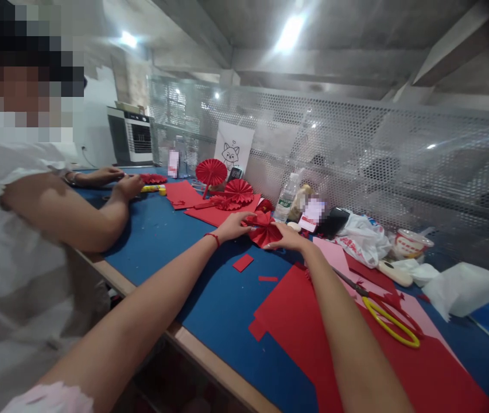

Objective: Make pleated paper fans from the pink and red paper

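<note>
"Just above the middle of the frame, what are you holding?"

"A pleated red paper fan point(266, 229), half spread and low over the blue tabletop point(158, 241). My left hand point(236, 225) has its fingers closed on the fan's left edge. My right hand point(288, 236) pinches the right edge, fingertips narrow on the paper."

"Which step would you call it?"

"Shaping, I'd judge. The pleats are gathered at the middle and held out to either side. It is not yet a full circle like the round red paper fan point(211, 170) standing further up the frame."

"And what does the next move call for?"

"A light, even grip on both sides, I think. Folded paper springs back if one side lets go, and it tears if pulled hard. The yellow-handled scissors point(388, 321) lie at lower right on the large red paper sheet point(287, 327), well apart from both hands."

"Anyone else about?"

"Another person at upper left, with a hand point(128, 184) resting on the same tabletop, well apart from mine."
</note>
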